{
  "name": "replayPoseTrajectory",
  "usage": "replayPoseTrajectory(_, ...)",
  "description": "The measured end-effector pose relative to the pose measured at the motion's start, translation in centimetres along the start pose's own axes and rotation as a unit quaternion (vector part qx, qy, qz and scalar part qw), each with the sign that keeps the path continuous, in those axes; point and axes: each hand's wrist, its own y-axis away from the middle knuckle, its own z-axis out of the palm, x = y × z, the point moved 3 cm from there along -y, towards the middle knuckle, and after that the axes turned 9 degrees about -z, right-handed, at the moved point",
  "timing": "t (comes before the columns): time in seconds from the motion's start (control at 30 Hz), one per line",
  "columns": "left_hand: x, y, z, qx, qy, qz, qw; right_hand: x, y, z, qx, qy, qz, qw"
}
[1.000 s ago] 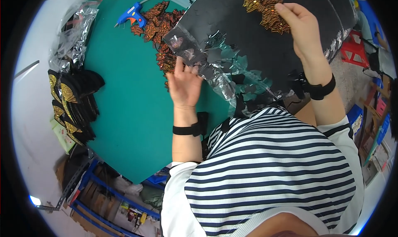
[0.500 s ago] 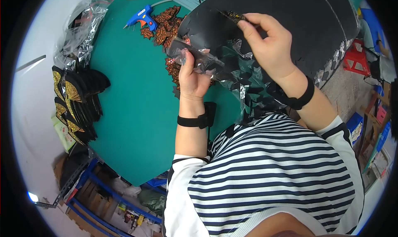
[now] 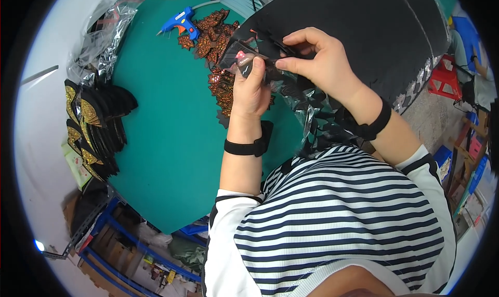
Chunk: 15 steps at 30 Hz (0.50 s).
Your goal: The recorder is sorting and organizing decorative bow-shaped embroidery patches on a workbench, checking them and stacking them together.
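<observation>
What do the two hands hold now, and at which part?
Both the left hand and right hand pinch a small clear plastic bag at its upper edge.

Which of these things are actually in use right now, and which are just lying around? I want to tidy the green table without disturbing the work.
In use:
left hand and right hand, both gripping a small clear plastic bag
black sheet behind the hands

Lying about:
blue glue gun
pile of orange glittery pieces
stack of black and gold pieces
crinkled clear wrapping
</observation>
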Motion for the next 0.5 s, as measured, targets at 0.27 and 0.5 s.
replayPoseTrajectory(0.27, -0.2, -0.3, -0.1, 0.019, 0.027, -0.035, 0.999, 3.2, -0.8, -3.3, 0.115, -0.275, 0.133, 0.945)
replayPoseTrajectory(0.5, 0.1, 1.1, -2.5, 0.136, 0.025, -0.030, 0.990, 6.1, -2.3, -14.2, 0.212, -0.231, 0.090, 0.945)
